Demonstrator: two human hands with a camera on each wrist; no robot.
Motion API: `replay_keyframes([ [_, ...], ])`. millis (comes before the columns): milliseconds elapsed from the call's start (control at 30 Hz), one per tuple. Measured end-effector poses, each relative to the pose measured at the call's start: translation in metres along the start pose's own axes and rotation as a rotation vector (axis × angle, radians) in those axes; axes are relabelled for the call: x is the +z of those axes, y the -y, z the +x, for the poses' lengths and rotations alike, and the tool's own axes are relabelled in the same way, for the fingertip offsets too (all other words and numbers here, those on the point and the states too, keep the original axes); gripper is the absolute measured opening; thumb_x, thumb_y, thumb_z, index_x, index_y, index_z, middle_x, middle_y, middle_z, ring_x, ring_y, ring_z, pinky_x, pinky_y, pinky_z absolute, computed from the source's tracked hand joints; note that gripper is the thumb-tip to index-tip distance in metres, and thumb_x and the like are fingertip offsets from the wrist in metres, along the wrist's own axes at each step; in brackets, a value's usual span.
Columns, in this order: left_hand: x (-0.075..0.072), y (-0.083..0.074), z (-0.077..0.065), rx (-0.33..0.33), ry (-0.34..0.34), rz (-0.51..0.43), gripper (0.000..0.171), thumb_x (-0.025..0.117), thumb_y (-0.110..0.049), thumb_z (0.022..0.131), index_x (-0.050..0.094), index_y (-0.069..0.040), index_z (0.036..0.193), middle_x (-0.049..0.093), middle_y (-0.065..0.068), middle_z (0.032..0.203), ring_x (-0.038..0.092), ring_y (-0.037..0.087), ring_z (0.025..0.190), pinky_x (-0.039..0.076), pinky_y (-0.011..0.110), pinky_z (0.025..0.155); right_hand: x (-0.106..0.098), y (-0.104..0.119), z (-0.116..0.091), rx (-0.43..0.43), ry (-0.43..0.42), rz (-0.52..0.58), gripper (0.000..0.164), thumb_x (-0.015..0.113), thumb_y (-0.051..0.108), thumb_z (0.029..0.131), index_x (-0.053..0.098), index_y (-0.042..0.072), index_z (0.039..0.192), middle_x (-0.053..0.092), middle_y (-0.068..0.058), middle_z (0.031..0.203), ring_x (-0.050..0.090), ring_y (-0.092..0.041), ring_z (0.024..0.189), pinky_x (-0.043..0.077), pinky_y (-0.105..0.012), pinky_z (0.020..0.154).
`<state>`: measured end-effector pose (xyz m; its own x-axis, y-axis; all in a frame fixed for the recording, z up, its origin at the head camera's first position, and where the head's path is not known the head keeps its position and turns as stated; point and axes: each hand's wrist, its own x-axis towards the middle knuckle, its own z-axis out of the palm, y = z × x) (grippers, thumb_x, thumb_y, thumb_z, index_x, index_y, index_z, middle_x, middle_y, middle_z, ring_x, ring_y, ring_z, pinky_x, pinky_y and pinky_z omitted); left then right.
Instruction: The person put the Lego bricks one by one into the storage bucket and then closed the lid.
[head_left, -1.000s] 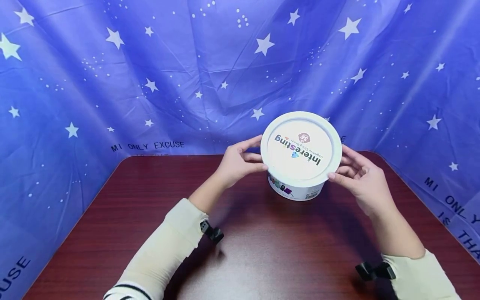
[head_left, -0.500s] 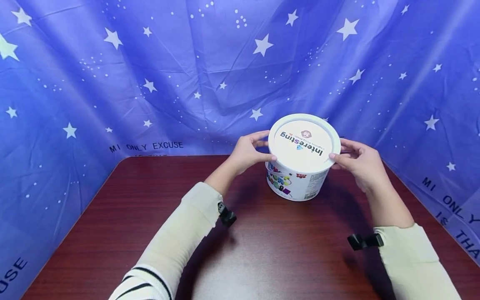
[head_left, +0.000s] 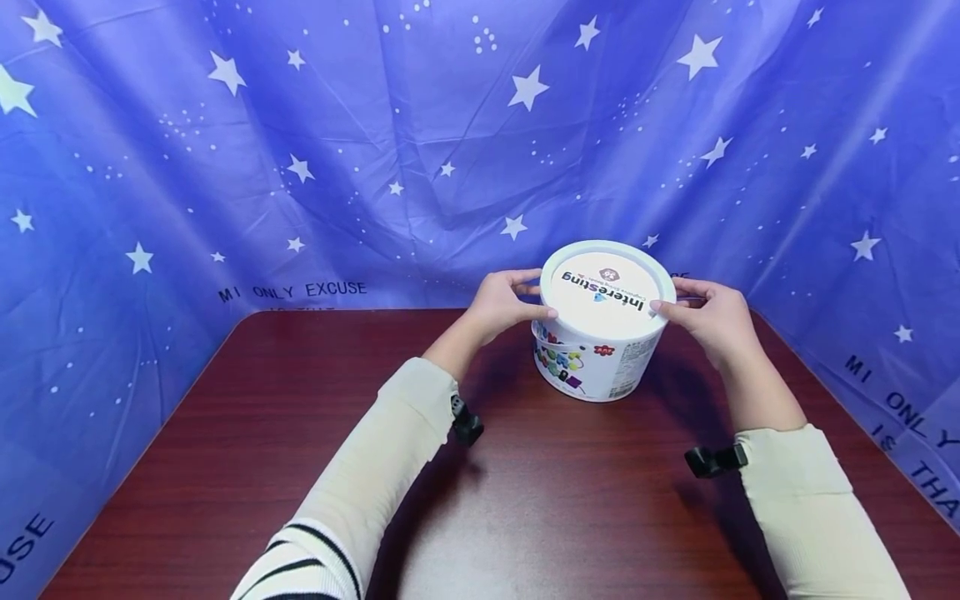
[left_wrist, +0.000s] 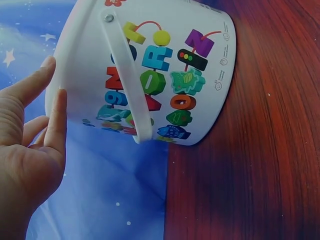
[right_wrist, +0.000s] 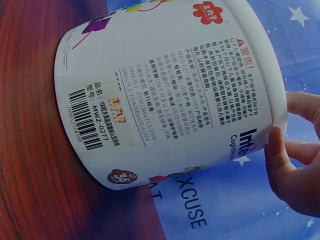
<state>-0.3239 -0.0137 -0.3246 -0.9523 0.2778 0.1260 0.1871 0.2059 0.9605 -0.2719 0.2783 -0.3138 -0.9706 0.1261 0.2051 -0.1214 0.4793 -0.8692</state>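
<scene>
A white toy-bead bucket (head_left: 600, 371) stands on the table, its round white lid (head_left: 600, 287) on top, printed "Interesting". My left hand (head_left: 506, 302) is at the lid's left edge, thumb on the rim and fingers along its side. Opposite it, my right hand (head_left: 720, 321) holds the right edge the same way. In the left wrist view, a white handle (left_wrist: 127, 70) hangs across colourful printed letters and shapes on the bucket's side. The right wrist view shows a barcode label (right_wrist: 87, 119) and small print, with the right thumb at the rim.
The dark red wooden table (head_left: 510, 500) extends in front of the bucket and to both sides. Close behind it hangs a blue curtain (head_left: 420, 108) with white stars, which also encloses the sides. Black wrist cameras (head_left: 716, 459) sit on the sleeves.
The lid looked larger and covered more of the bucket one second ago; now more of the bucket's side shows. Both hands and forearms have moved away from me and inward, still at the rim.
</scene>
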Motion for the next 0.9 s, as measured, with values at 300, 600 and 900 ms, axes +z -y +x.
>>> replay_keyframes([
  [300, 0.0, 0.004, 0.004, -0.032, 0.036, 0.036, 0.074, 0.091, -0.016, 0.068, 0.059, -0.008, 0.135, 0.068, 0.008, 0.119, 0.061, 0.018, 0.114, 0.052, 0.028, 0.091, 0.001, -0.008, 0.002, 0.001, 0.02, -0.029, 0.068, 0.075, 0.028, 0.087, 0.048, -0.006, 0.139, 0.059, 0.011, 0.093, 0.053, -0.001, 0.085, 0.048, -0.01, 0.069],
  [600, 0.004, 0.017, 0.009, 0.091, 0.11, 0.107, 0.084, 0.088, -0.02, 0.072, 0.048, -0.01, 0.145, 0.052, 0.006, 0.142, 0.052, 0.023, 0.126, 0.048, 0.03, 0.098, -0.002, -0.022, 0.01, -0.121, 0.188, -0.031, 0.075, 0.075, 0.02, 0.088, 0.035, -0.007, 0.146, 0.031, -0.022, 0.153, 0.03, -0.034, 0.141, 0.032, -0.024, 0.11],
  [900, 0.007, 0.017, 0.008, 0.093, 0.089, 0.195, 0.089, 0.088, -0.031, 0.072, 0.045, -0.01, 0.147, 0.055, 0.009, 0.139, 0.053, 0.021, 0.124, 0.048, 0.031, 0.097, 0.001, -0.023, 0.014, -0.236, 0.248, -0.167, 0.089, 0.082, 0.022, 0.078, 0.033, -0.008, 0.146, 0.024, -0.022, 0.156, 0.013, -0.041, 0.145, 0.008, -0.057, 0.117],
])
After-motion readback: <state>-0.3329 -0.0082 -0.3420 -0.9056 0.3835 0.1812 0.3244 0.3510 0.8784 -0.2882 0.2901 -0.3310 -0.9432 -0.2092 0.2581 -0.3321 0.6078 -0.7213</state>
